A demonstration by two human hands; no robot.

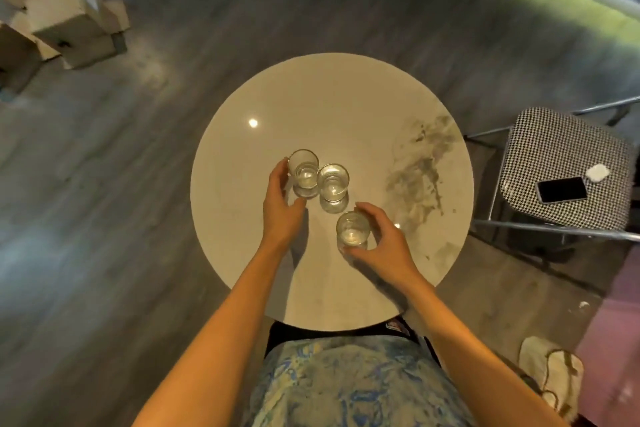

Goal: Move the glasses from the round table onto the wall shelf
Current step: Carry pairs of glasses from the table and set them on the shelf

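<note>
Three upright tumblers are standing on the round pale stone-look table [346,97]. Left hand [282,208] is curling fingers and thumb round the left clear glass tumbler [303,173], which is touching the middle clear glass tumbler [332,182]. Right hand [384,243] is gripping the near clear glass tumbler [352,230], which is standing apart. The middle one is sitting between both hands, nearer the left. Wall shelf is not showing.

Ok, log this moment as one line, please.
phase: grasping | left hand: curled round left glass | right hand: grips near glass | middle glass: untouched | round table: bears all three | shelf: unseen
</note>
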